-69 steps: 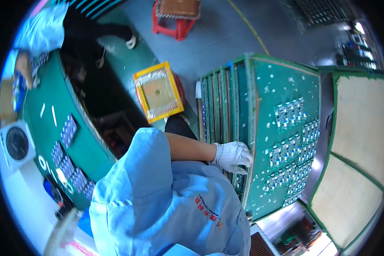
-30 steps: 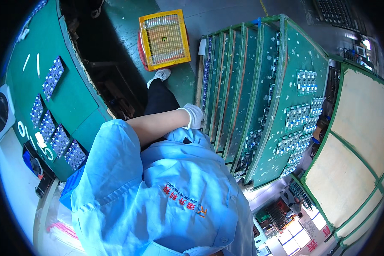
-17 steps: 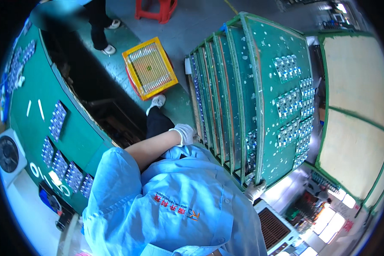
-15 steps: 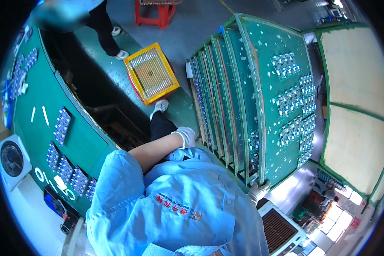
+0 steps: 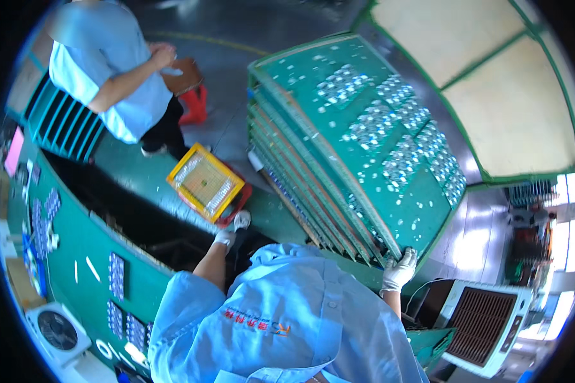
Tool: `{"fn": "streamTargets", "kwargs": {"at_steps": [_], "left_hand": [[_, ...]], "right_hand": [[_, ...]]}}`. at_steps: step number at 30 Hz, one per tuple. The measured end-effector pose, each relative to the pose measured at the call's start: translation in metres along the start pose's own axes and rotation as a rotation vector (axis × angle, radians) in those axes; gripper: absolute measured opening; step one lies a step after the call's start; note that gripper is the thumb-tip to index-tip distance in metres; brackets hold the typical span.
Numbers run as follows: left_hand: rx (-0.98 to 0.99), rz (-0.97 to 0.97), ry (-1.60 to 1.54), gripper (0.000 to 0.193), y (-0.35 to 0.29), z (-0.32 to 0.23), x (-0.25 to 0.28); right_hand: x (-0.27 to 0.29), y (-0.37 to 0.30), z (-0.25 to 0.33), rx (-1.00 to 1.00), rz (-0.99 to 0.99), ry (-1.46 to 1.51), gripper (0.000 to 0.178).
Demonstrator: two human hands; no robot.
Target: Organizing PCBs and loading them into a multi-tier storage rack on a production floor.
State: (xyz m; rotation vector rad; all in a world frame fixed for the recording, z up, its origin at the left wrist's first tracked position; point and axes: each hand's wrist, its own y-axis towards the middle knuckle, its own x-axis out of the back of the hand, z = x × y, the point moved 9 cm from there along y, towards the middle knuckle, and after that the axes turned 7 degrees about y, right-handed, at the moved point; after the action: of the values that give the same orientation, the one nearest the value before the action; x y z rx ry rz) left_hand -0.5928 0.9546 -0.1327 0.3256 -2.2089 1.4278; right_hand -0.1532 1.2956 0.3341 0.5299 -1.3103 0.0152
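A green rack with several stacked shelves [image 5: 319, 220] stands ahead to my right. Its top shelf [image 5: 300, 76] carries several populated circuit boards [image 5: 396, 121], somewhat blurred. My right hand [image 5: 400, 270], in a white glove, is closed over the near corner of that top shelf, fingers wrapped on its edge. Lower at the left, my left hand [image 5: 223, 238], also white-gloved, hangs beside my dark trouser leg, away from the rack. Its fingers are too small and blurred to make out.
A yellow slotted frame [image 5: 204, 183] sits on a red stool at left. Beyond it stands a co-worker in a light blue shirt [image 5: 118, 76]. The green workbench [image 5: 83, 223] curves along my left, bearing circuit boards and a fan [image 5: 59, 327]. An air cooler [image 5: 485, 327] stands lower right.
My left hand has dropped from my waist to beside my leg. The view has shifted, bringing the co-worker's upper body in. The rack appears more slanted; my right hand stays on its corner.
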Motion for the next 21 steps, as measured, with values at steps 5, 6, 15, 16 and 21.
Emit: {"fn": "streamTargets", "kwargs": {"at_steps": [5,6,15,16,21], "left_hand": [[0.042,0.083,-0.249,0.035,-0.071,0.013,0.038],[0.133,0.077,-0.395,0.034,-0.091,0.013,0.038],[-0.204,-0.028,0.267,0.041,-0.062,-0.087,0.031],[-0.314,0.019,0.425,0.043,-0.08,-0.116,0.035],[-0.448,0.078,0.749,0.045,-0.057,-0.104,0.031]], "right_hand": [[0.02,0.022,-0.024,-0.179,0.188,0.217,0.064],[0.04,0.031,-0.023,-0.167,0.062,0.328,0.063],[0.027,-0.005,0.102,0.225,0.108,-0.104,0.045],[-0.096,-0.047,0.079,0.183,0.603,-0.283,0.044],[-0.113,-0.083,0.03,-0.265,0.443,0.531,0.028]]}}
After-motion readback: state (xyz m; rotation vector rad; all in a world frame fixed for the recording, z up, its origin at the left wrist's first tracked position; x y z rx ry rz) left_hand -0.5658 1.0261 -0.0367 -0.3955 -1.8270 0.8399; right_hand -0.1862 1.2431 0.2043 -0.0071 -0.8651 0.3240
